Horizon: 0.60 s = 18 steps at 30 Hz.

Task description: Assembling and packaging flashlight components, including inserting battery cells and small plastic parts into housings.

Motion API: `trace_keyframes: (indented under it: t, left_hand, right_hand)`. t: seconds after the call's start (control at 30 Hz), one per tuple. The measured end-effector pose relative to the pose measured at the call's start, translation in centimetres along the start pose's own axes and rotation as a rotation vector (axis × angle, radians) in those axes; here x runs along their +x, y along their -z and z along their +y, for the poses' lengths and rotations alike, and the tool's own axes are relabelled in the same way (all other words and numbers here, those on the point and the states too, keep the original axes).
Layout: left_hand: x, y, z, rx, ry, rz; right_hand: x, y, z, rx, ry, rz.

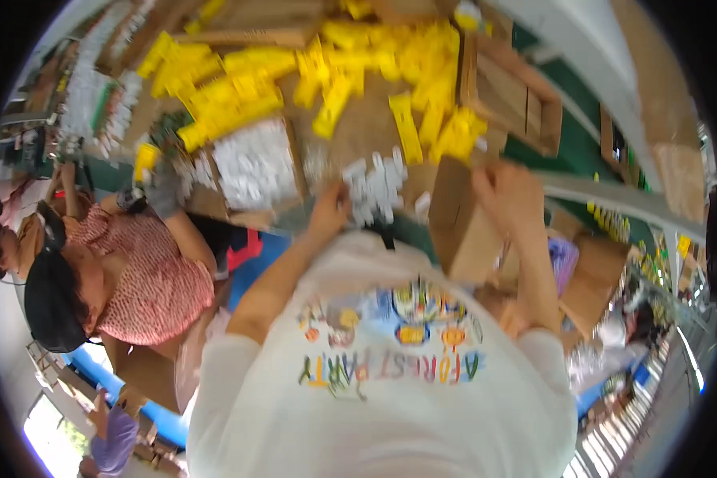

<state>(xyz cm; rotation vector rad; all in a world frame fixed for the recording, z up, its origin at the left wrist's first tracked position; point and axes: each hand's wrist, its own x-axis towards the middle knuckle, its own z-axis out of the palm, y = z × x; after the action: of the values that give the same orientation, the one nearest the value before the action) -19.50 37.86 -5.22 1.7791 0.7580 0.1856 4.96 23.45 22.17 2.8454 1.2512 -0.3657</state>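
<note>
Head view: left hand (329, 209) pinches small white plastic parts (374, 187), right hand (506, 191) grips box (458, 227) rim; parts look light, stiff, best taken by edges.

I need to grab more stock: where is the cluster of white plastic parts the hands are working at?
In the head view, the white plastic parts lie at table centre, just beside the left hand, below the yellow parts pile and left of the cardboard box.

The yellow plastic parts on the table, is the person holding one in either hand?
No: the yellow plastic parts lie farther up the table; the left hand touches white parts.
</note>
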Motion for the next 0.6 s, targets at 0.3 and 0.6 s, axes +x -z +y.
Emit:
trace_keyframes:
  t: [0.3,0.6]
  left_hand:
    - [-2.6,0.8,-2.8,0.551,-0.621,-0.633]
    - [1.2,-1.5,-4.0,0.818,-0.684,-0.582]
  right_hand:
    - [-5.8,11.3,-4.5,0.545,0.774,0.883]
    - [12.5,21.8,-11.8,0.145,0.241,1.017]
